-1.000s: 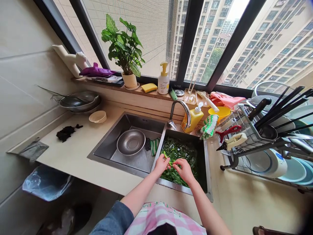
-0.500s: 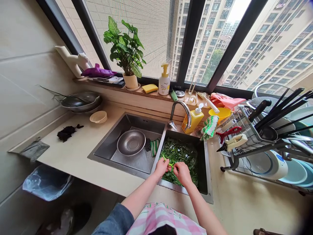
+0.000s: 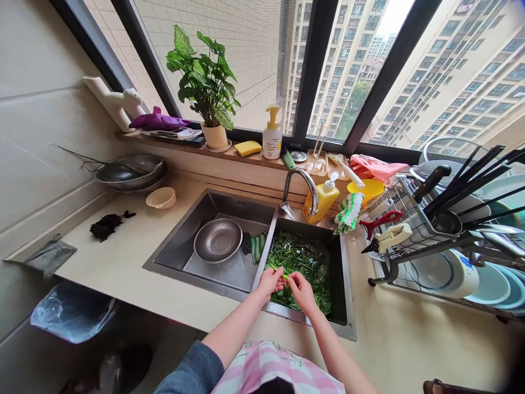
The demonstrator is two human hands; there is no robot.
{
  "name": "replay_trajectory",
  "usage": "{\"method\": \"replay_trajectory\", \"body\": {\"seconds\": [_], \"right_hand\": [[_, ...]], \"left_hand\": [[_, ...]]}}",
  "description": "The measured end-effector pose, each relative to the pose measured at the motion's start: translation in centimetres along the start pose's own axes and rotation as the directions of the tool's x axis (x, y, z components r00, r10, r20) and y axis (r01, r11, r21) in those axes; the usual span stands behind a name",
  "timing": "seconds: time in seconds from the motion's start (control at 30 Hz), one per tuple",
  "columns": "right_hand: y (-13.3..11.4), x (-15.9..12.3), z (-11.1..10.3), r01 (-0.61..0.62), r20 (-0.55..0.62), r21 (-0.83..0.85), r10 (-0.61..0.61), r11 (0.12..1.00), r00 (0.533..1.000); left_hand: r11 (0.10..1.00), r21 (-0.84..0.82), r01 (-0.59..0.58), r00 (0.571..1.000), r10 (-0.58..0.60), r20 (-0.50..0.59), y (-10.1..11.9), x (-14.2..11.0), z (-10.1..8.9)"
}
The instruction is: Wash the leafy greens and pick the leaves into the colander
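Note:
My left hand [image 3: 270, 282] is closed on a bright green vegetable stem [image 3: 286, 276] above the near side of the right-hand sink basin [image 3: 341, 284]. The fingertips of my right hand [image 3: 302, 292] pinch the stem's other side, close to the left hand. Below both hands, loose leafy greens [image 3: 305, 254] lie in water and fill much of the basin. Part of the stem is hidden behind my fingers.
The left basin [image 3: 172, 249] holds a metal pan [image 3: 217, 241] and a green-striped scrubber [image 3: 257, 248]. A faucet [image 3: 301, 174] arches at the back beside a yellow bottle [image 3: 322, 200]. A crowded dish rack [image 3: 394, 251] stands right, and a lined bin [image 3: 71, 312] lower left.
My hands have drawn slightly closer together around the stem, and less of it shows between them. The whole view has shifted a little, with objects sitting further left.

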State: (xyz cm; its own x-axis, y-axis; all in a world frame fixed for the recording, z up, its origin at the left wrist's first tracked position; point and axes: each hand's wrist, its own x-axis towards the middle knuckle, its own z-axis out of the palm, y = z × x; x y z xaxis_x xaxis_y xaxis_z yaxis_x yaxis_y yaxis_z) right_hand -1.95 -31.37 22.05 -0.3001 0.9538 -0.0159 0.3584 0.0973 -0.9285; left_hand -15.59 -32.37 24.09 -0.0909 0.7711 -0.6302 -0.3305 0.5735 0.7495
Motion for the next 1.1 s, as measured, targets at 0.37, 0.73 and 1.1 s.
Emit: {"method": "replay_trajectory", "body": {"seconds": [0.37, 0.73, 1.1], "right_hand": [[0.2, -1.0, 0.6, 0.013, -0.003, -0.567, -0.018, 0.823, 1.000], [3.8, 0.5, 2.3, -0.381, -0.160, 0.126, 0.398, 0.916, 0.904], [0.3, 0.3, -0.7, 0.147, 0.075, -0.241, -0.133, 0.959, 0.988]], "left_hand": [[0.995, 0.064, -0.080, 0.991, 0.086, -0.100, -1.8, 0.8, -0.2], [0.984, 0.032, -0.176, 0.979, 0.178, -0.096, -2.9, 1.2, 0.1], [0.975, 0.073, -0.211, 0.977, 0.211, 0.005, -1.8, 1.1, -1.1]]}}
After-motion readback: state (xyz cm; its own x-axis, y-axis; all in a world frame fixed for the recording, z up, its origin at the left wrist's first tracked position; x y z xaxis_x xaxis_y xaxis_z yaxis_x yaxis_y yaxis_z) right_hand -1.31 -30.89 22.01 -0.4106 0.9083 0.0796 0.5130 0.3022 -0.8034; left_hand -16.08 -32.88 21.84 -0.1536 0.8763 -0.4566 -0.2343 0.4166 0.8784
